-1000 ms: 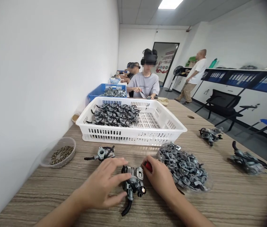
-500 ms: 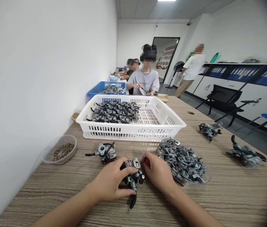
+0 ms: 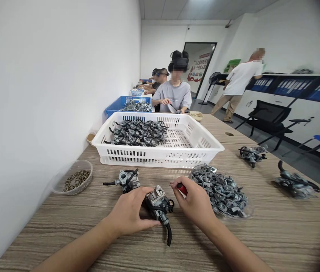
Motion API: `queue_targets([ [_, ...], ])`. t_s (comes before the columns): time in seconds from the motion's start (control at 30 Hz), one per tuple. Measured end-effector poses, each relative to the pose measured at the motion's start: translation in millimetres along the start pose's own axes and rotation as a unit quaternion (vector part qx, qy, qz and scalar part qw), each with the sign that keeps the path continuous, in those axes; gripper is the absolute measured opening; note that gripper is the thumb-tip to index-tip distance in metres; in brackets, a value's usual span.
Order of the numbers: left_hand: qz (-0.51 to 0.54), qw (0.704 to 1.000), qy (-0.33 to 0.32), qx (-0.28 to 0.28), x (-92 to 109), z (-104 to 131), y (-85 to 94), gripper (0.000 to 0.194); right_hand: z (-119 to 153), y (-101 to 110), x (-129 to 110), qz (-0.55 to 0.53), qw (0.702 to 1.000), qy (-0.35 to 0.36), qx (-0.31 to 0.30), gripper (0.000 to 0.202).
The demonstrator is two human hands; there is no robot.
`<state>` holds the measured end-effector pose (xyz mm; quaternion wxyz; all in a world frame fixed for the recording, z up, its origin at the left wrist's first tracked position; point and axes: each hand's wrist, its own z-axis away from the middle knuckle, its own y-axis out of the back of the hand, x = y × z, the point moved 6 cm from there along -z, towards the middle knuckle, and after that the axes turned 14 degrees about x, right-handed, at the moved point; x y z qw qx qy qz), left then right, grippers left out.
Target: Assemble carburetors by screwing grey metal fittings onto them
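My left hand point(image 3: 130, 209) is closed around a carburetor point(image 3: 160, 206), thumb on the near side and fingers over the far side. Its black hose points toward me, and it is tilted on the wooden table. Just to the right, my right hand point(image 3: 194, 198) is curled around a red-handled screwdriver point(image 3: 181, 189), whose shaft is hidden. The right thumb and index fingertips pinch together; whether a small piece sits between them I cannot tell. A second carburetor point(image 3: 127, 180) lies behind my left hand. Beside my right hand stands a clear bowl of small grey metal parts point(image 3: 222, 192).
A white perforated crate point(image 3: 160, 156) with several carburetors stands ahead. A tub of small brass-coloured screws point(image 3: 77, 179) is at left by the wall. Two more carburetors, one farther point(image 3: 252, 155) and one nearer point(image 3: 297, 183), lie at right. A co-worker point(image 3: 173, 92) sits opposite.
The carburetor has turned in my left hand, its hose swinging to the right. My right hand has moved slightly right and up, away from it. A person in the background has walked right.
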<state>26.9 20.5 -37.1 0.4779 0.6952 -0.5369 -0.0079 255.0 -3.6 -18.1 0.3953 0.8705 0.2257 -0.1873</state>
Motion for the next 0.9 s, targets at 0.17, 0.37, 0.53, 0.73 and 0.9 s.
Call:
queue_targets([
  [0.17,0.015,0.996,-0.057,0.064,14,-4,13.1,0.065,0,3,-6,0.012,0.999,0.031,0.000,0.010],
  [0.37,0.034,0.984,-0.117,0.130,32,-6,26.0,0.025,5,-8,0,0.009,0.999,0.007,-0.034,0.013],
  [0.53,0.038,0.967,-0.208,0.145,43,-4,26.8,0.025,4,-12,7,0.025,0.998,-0.021,-0.054,0.013],
  [0.73,0.062,0.941,-0.292,0.158,76,4,28.3,0.029,2,-16,11,0.033,0.997,-0.031,-0.070,0.018],
  [0.9,0.065,0.958,-0.242,0.141,103,23,50.5,0.030,4,-23,16,0.051,0.994,-0.043,-0.081,0.022],
])
